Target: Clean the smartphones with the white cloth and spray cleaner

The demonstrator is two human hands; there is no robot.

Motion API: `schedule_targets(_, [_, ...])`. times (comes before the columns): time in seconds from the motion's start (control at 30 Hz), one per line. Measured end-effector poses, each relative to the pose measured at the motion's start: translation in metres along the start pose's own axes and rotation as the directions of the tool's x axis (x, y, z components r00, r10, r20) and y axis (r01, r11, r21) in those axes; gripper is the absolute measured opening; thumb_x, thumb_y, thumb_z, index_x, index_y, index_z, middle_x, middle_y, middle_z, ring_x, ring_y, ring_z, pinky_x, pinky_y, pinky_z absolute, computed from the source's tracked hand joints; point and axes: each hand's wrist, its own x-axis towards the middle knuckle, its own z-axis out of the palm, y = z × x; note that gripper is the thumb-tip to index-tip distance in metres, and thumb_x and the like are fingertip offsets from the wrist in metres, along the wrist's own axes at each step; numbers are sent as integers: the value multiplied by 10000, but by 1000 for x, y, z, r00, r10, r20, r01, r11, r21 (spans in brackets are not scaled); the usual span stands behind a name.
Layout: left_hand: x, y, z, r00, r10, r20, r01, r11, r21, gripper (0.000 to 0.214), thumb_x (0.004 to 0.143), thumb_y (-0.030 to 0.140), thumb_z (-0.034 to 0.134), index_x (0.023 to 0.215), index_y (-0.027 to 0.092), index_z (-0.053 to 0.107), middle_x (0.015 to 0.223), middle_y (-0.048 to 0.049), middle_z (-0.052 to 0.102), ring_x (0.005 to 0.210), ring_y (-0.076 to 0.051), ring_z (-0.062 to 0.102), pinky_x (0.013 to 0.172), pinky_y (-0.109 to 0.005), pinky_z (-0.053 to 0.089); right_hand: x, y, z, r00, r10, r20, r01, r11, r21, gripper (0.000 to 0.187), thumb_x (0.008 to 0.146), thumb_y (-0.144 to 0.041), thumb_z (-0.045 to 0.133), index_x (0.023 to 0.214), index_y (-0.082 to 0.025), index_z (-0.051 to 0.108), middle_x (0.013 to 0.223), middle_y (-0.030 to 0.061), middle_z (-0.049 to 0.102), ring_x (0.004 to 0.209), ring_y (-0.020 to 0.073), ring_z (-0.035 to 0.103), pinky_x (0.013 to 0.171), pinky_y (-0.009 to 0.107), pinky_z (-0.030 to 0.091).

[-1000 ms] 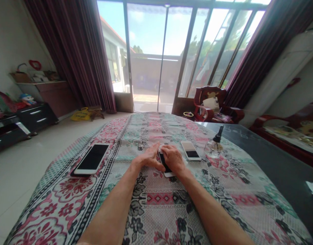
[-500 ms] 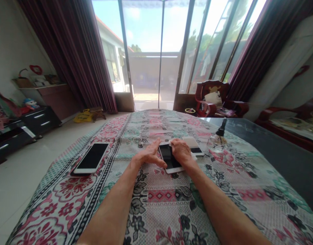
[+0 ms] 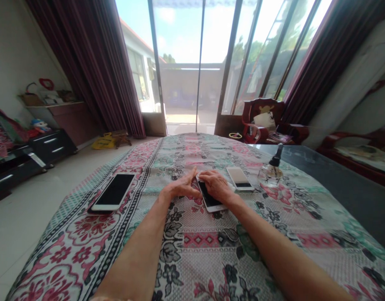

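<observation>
A white-framed smartphone (image 3: 213,207) lies face up on the patterned tablecloth, its dark screen partly covered by my right hand (image 3: 215,184). That hand is bent over a thin white cloth (image 3: 231,185), pressed against the upper part of the screen; most of the cloth is hidden, and it may be a tissue. My left hand (image 3: 182,186) rests along the phone's left edge, thumb and fingers spread apart, touching the side. Just right of the phones' middle lies a smaller white phone (image 3: 240,179). Farther left is a larger white phone (image 3: 114,192), its screen dark, on something black.
A clear glass bottle with a black top (image 3: 270,172) stands at the right of the tablecloth (image 3: 205,259). Beyond the table are a dark grey surface (image 3: 324,175), a red wooden chair (image 3: 258,125), a yellow bag (image 3: 103,141) and black drawers (image 3: 52,146).
My right hand has slid left and upward across the phone screen with the white cloth. The smaller phone shows more fully. My left hand stays at the phone's edge.
</observation>
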Motion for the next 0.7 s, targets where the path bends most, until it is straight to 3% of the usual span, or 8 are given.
schedule_targets(0.23, [0,2,0,999,-25,20,25,1000,-6,1250,582,399,752,1499,123,-51,1544,-145,237,1392,-287,285,1151,-360,221,-18,10,-15,961,-273,45,261,949,175,349,866,-119,434,1068,-249,688,1145,15,671,1073,157,569,980,336,392])
schedule_targets(0.43, [1,0,0,1000,-13,8,13,1000,25,1240,584,437,760,1502,153,-24,1541,-144,246,1393,-302,283,1148,-404,227,-50,1,-30,953,-294,79,274,942,194,368,887,-127,408,1095,-273,674,1137,4,668,1037,155,570,951,353,414])
schedule_targets(0.7, [2,-2,2,1000,-13,-1,13,1000,10,1252,567,375,764,1500,120,-31,1542,-160,231,1399,-283,274,1154,-361,219,-82,-16,-39,939,-327,105,299,929,219,356,897,-125,405,1094,-281,658,1127,4,669,1008,164,555,919,344,443])
